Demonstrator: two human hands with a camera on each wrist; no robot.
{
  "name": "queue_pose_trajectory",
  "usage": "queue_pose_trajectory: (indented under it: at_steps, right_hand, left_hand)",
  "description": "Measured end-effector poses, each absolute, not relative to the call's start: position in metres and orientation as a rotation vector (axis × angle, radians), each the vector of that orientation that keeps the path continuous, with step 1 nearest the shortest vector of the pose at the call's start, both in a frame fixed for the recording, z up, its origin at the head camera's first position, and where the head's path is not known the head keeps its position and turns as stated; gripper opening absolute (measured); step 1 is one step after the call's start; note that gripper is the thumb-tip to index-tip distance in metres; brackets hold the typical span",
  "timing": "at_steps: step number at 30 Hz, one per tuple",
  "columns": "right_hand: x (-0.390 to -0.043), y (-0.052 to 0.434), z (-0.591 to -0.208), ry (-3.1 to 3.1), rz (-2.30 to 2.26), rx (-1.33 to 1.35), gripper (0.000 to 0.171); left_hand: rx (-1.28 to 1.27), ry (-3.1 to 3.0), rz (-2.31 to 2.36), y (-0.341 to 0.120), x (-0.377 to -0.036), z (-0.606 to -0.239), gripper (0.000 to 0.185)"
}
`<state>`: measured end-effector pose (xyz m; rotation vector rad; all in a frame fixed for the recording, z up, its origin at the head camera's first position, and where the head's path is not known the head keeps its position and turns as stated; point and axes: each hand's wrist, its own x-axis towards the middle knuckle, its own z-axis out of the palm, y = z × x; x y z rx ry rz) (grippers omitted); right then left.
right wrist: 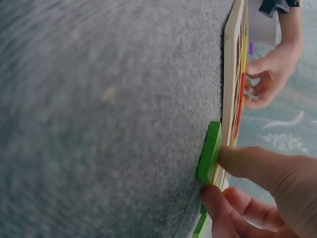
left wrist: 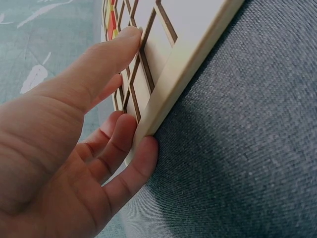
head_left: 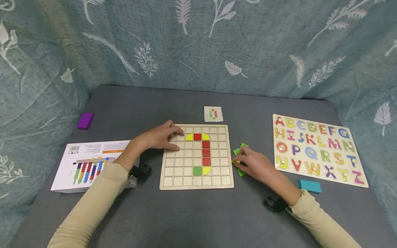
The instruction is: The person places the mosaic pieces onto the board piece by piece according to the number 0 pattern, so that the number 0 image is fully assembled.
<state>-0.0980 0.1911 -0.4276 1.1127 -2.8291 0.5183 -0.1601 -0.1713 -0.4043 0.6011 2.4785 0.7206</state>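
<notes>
Wooden grid board (head_left: 196,172), flat on the grey cloth (head_left: 198,213), centre: bears red, yellow and green tiles; left hand (head_left: 161,137) rests on its upper left corner, fingers loosely curved, tips touching the board's face and edge. Green tiles (head_left: 241,148), just beside the board's right edge: right hand (head_left: 255,165) over them, thumb and fingers pinching a small yellow tile (head_left: 235,162)

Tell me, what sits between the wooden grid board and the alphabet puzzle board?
In the head view: green square tiles and the right hand pinching a yellow piece, on grey cloth.
</notes>
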Motion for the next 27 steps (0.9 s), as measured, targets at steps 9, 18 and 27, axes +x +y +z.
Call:
queue_pose_trajectory:
  at_steps: [9, 18, 27]
  right_hand:
    - [-0.0999, 0.1858, -0.4241, -2.92, 0.528, 1.098, 0.016]
    - [-0.102, 0.182, -0.4215, -2.947, 0.533, 1.11, 0.014]
    - [-0.1007, 0.1809, -0.4198, -2.979, 0.534, 1.087, 0.013]
  left_hand:
    - [0.599, 2.469, 0.719, -0.1705, -0.1598, -0.4023, 0.052]
    - [0.598, 2.49, 0.728, -0.1713, -0.1603, -0.4035, 0.052]
    - [0.6, 2.481, 0.734, -0.1696, -0.1589, -0.4037, 0.052]
